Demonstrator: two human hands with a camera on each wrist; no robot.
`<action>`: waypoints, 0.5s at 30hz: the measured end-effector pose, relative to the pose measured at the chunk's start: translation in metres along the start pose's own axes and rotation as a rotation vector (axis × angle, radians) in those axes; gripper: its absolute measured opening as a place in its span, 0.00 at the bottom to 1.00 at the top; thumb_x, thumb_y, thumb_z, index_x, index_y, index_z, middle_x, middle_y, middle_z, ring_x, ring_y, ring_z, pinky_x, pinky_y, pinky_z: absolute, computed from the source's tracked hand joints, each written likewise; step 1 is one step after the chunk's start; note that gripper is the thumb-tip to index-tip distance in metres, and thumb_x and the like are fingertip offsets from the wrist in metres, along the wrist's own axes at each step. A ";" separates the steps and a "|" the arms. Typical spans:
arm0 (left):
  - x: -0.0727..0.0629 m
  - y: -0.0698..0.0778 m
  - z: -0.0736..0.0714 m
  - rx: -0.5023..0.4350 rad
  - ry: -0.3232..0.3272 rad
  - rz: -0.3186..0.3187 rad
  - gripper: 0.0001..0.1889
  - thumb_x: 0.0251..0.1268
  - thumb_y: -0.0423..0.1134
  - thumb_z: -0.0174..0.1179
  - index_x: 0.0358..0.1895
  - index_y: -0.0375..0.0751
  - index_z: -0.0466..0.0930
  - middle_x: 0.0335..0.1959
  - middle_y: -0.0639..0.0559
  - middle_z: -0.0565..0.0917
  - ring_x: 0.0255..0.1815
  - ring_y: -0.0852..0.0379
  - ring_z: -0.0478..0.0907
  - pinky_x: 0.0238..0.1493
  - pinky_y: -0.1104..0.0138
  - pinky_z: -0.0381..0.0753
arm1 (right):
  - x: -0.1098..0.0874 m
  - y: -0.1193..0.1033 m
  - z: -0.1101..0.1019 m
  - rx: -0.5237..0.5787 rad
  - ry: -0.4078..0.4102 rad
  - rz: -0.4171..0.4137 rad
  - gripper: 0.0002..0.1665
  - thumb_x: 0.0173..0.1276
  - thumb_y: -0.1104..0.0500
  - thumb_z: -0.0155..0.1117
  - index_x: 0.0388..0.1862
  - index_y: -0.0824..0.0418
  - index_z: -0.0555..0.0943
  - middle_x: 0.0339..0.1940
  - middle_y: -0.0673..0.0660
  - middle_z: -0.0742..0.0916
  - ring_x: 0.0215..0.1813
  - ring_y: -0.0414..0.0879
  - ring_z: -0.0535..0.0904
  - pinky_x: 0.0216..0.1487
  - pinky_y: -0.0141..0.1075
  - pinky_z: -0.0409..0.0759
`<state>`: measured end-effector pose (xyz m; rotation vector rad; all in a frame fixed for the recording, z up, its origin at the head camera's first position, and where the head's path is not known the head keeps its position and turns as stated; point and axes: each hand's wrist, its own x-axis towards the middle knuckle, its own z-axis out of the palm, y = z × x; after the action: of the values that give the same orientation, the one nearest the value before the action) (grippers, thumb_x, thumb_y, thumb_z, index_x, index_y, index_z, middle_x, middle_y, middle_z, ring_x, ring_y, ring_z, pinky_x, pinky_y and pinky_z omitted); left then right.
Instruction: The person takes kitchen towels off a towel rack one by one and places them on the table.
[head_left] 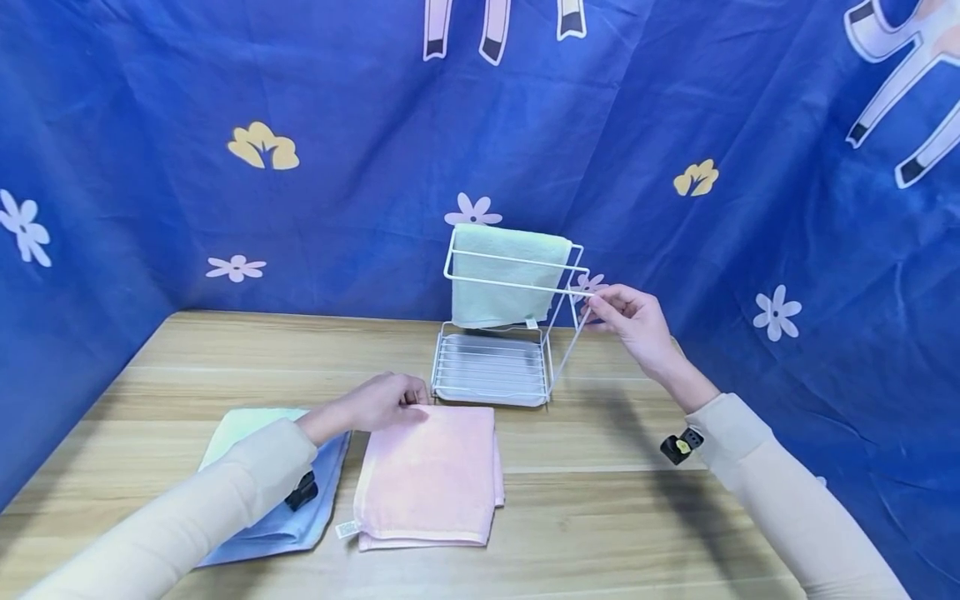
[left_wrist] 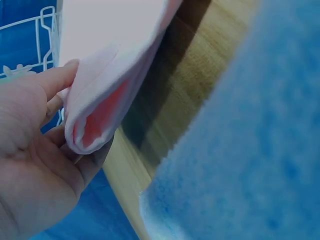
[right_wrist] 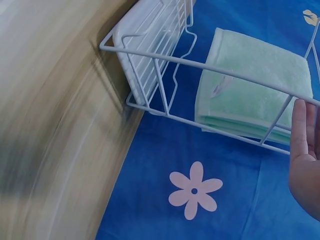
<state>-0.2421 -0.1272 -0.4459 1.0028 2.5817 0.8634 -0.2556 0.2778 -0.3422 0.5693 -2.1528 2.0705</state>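
Blue cloth backdrop [head_left: 360, 192], printed with flowers and animal legs, fills most of my head feed. Wood-grain table [head_left: 592, 525] below it. White wire rack [head_left: 517, 286] near the table's far edge; thin bars, looks light, and I'd expect it to skid or tip if tugged. Best steadied at a frame corner.

Left side: blue towel [head_left: 326, 483] with pale green cloth [head_left: 240, 427] beyond it, both partly hidden from me by the sleeve.

Pink towel [head_left: 431, 483], folded in layers, lies on the table between that pair and the rack, just in front of the rack. I judge it light, soft, limp, not slippery, nothing to break. Its layers could slide open, so I'd take every ply together at the folded edge.

Pale green towel [head_left: 506, 304] hangs on the rack's upper part, behind the front bars.

Right hand [head_left: 633, 325]: thumb and fingers pinching the rack's upper front corner. Left hand [head_left: 378, 406]: pinching the pink towel's far edge, thumb against fingers across the fold.

Smallest: white label [head_left: 348, 528] at the towel's near left corner.
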 end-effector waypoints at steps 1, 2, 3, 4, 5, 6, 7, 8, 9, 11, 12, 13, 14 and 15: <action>0.000 0.000 0.000 0.008 -0.003 -0.003 0.05 0.70 0.36 0.69 0.35 0.44 0.84 0.27 0.57 0.84 0.28 0.67 0.73 0.35 0.72 0.75 | 0.000 -0.001 0.000 -0.007 -0.006 0.006 0.13 0.79 0.67 0.62 0.40 0.52 0.88 0.38 0.46 0.93 0.41 0.39 0.90 0.45 0.38 0.91; 0.000 0.000 -0.002 0.013 -0.014 -0.011 0.04 0.70 0.37 0.69 0.36 0.44 0.84 0.27 0.57 0.85 0.29 0.67 0.74 0.35 0.72 0.75 | 0.000 -0.003 0.000 -0.015 -0.012 0.010 0.13 0.79 0.67 0.61 0.40 0.52 0.88 0.38 0.46 0.93 0.41 0.38 0.90 0.46 0.38 0.91; 0.001 -0.001 -0.004 0.018 -0.022 -0.024 0.04 0.70 0.38 0.69 0.36 0.45 0.85 0.29 0.57 0.86 0.30 0.67 0.76 0.37 0.71 0.77 | 0.001 -0.003 -0.001 -0.020 -0.018 0.012 0.12 0.79 0.67 0.62 0.41 0.53 0.88 0.39 0.46 0.93 0.41 0.38 0.90 0.46 0.38 0.91; 0.002 -0.001 -0.006 0.025 -0.026 -0.038 0.03 0.71 0.38 0.69 0.37 0.45 0.86 0.30 0.57 0.87 0.30 0.67 0.77 0.37 0.70 0.78 | 0.001 -0.004 -0.001 -0.025 -0.024 0.013 0.12 0.79 0.67 0.62 0.41 0.53 0.88 0.39 0.46 0.93 0.42 0.38 0.90 0.46 0.39 0.91; 0.003 -0.002 -0.010 0.030 -0.026 -0.051 0.03 0.71 0.39 0.69 0.37 0.45 0.87 0.31 0.56 0.88 0.31 0.66 0.78 0.38 0.69 0.79 | 0.001 -0.004 -0.002 -0.026 -0.031 0.013 0.11 0.78 0.67 0.62 0.41 0.54 0.88 0.39 0.46 0.93 0.42 0.39 0.90 0.46 0.39 0.91; 0.003 -0.002 -0.015 0.035 -0.016 -0.066 0.04 0.71 0.40 0.69 0.38 0.45 0.87 0.31 0.55 0.89 0.31 0.65 0.79 0.38 0.68 0.80 | 0.002 -0.005 -0.002 -0.028 -0.036 0.012 0.11 0.78 0.67 0.62 0.42 0.54 0.88 0.39 0.46 0.93 0.42 0.39 0.90 0.46 0.39 0.91; 0.004 -0.001 -0.020 0.039 -0.005 -0.084 0.04 0.71 0.41 0.69 0.39 0.45 0.88 0.33 0.55 0.90 0.32 0.64 0.81 0.38 0.67 0.81 | 0.002 -0.005 -0.002 -0.033 -0.040 0.011 0.10 0.78 0.67 0.62 0.42 0.55 0.88 0.39 0.46 0.93 0.42 0.39 0.90 0.46 0.39 0.91; 0.004 -0.001 -0.027 0.039 0.012 -0.101 0.05 0.72 0.41 0.68 0.40 0.44 0.89 0.34 0.53 0.90 0.33 0.63 0.82 0.39 0.65 0.82 | 0.002 -0.005 -0.003 -0.035 -0.043 0.011 0.10 0.78 0.67 0.62 0.42 0.55 0.88 0.39 0.46 0.93 0.42 0.39 0.90 0.46 0.39 0.91; 0.005 -0.001 -0.034 0.040 0.043 -0.108 0.05 0.72 0.41 0.68 0.41 0.44 0.89 0.35 0.51 0.91 0.33 0.62 0.82 0.39 0.65 0.82 | 0.003 -0.005 -0.003 -0.038 -0.044 0.010 0.10 0.78 0.67 0.63 0.42 0.54 0.88 0.39 0.46 0.93 0.42 0.39 0.90 0.46 0.39 0.91; 0.006 0.003 -0.049 0.044 0.106 -0.109 0.06 0.72 0.41 0.67 0.41 0.43 0.89 0.34 0.49 0.91 0.32 0.61 0.82 0.37 0.65 0.81 | 0.003 -0.005 -0.003 -0.041 -0.044 0.009 0.10 0.78 0.66 0.63 0.41 0.54 0.88 0.39 0.47 0.93 0.41 0.39 0.90 0.46 0.39 0.91; 0.007 0.006 -0.058 0.050 0.137 -0.112 0.06 0.73 0.41 0.67 0.42 0.43 0.89 0.35 0.49 0.91 0.32 0.60 0.82 0.37 0.65 0.81 | 0.003 -0.005 -0.004 -0.040 -0.044 0.010 0.10 0.78 0.66 0.63 0.42 0.54 0.88 0.39 0.47 0.93 0.41 0.39 0.90 0.46 0.39 0.91; 0.007 0.009 -0.066 0.061 0.163 -0.110 0.07 0.73 0.42 0.66 0.42 0.43 0.89 0.35 0.49 0.91 0.32 0.61 0.82 0.37 0.65 0.81 | 0.002 -0.004 -0.004 -0.040 -0.045 0.011 0.09 0.78 0.66 0.63 0.42 0.55 0.88 0.39 0.47 0.93 0.41 0.39 0.90 0.46 0.39 0.91; 0.008 0.012 -0.075 0.075 0.191 -0.108 0.07 0.74 0.41 0.66 0.43 0.43 0.89 0.35 0.48 0.91 0.30 0.60 0.81 0.36 0.65 0.79 | 0.002 -0.004 -0.005 -0.040 -0.045 0.010 0.08 0.78 0.66 0.63 0.42 0.56 0.88 0.39 0.47 0.93 0.41 0.39 0.90 0.46 0.39 0.91; 0.009 0.016 -0.084 0.089 0.217 -0.102 0.07 0.74 0.42 0.66 0.43 0.43 0.89 0.35 0.49 0.91 0.30 0.60 0.80 0.35 0.65 0.78 | 0.002 -0.004 -0.005 -0.041 -0.044 0.009 0.07 0.78 0.66 0.63 0.43 0.59 0.88 0.40 0.46 0.93 0.41 0.39 0.90 0.46 0.39 0.91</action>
<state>-0.2746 -0.1483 -0.3694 0.8328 2.8483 0.8817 -0.2570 0.2822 -0.3374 0.6071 -2.2199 2.0322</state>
